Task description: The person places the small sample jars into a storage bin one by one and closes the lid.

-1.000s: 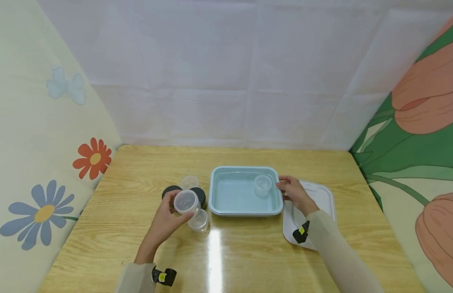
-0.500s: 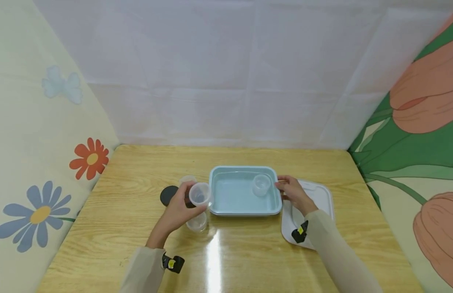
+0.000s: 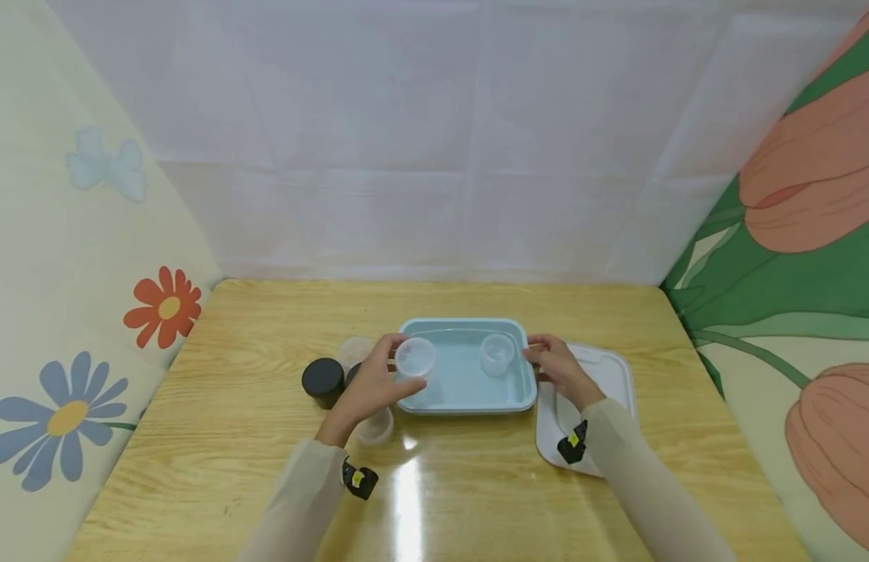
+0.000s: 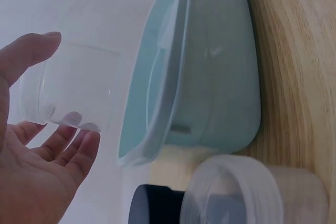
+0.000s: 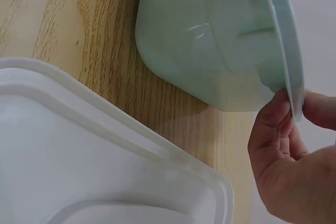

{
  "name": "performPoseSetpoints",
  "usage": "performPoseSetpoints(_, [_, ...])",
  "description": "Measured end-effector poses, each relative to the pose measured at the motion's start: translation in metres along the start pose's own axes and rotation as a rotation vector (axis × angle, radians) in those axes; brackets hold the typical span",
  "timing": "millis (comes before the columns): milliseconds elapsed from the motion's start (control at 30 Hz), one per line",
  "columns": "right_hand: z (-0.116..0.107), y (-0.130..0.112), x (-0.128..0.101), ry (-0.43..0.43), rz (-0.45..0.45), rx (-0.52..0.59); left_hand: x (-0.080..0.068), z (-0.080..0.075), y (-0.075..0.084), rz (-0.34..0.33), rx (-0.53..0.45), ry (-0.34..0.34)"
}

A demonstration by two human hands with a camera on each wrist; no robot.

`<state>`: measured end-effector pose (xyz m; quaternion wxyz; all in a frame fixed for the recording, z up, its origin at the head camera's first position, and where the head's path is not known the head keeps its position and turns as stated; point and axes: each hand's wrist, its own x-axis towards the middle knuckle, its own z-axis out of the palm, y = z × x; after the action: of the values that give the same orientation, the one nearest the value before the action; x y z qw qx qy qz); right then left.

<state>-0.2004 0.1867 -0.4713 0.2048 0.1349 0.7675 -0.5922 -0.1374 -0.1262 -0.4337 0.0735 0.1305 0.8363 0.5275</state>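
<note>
My left hand [image 3: 369, 384] grips a clear plastic cup [image 3: 416, 357] between thumb and fingers, over the left end of a light blue rectangular tub [image 3: 469, 408]. In the left wrist view this cup [image 4: 79, 87] is beside the tub's rim, with the thumb on one side and fingertips on the other. A second clear cup [image 3: 498, 356] stands inside the tub, toward its right end. At the tub's right side, my right hand [image 3: 562, 373] pinches the rim; the right wrist view has thumb and fingers on either side of the tub's edge [image 5: 294, 72].
Left of the tub stand a black-topped container [image 3: 323, 380] and another dark one, partly behind the left hand. Clear containers stand nearby, one in front [image 3: 375, 427] and one behind [image 3: 354, 350]. A white lid [image 3: 620, 382] lies on the table under the right forearm.
The left hand has carried the clear cup rightward, from above the containers to over the tub's left end. The right hand has stayed at the tub's right rim.
</note>
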Motion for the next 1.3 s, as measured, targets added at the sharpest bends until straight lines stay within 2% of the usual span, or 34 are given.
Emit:
performPoseSetpoints(267, [-0.002, 0.001, 0.000, 0.009, 0.012, -0.017, 0.026, 0.025, -0.007, 0.003, -0.006, -0.017])
performPoseSetpoints(533, [-0.002, -0.002, 0.001, 0.016, 0.012, -0.003, 0.046, 0.054, -0.001, 0.042, 0.002, -0.059])
performPoseSetpoints(667, [0.000, -0.002, 0.001, 0.017, 0.008, 0.004, 0.051, 0.064, -0.002, 0.066, 0.024, -0.070])
performPoseSetpoints(967, [0.000, -0.004, 0.000, 0.010, -0.017, -0.003, 0.060, 0.078, -0.003, 0.064, 0.038, -0.100])
performPoseSetpoints(1300, [0.001, -0.002, 0.000, 0.010, -0.005, -0.003, 0.065, 0.091, -0.002, 0.055, 0.054, -0.136])
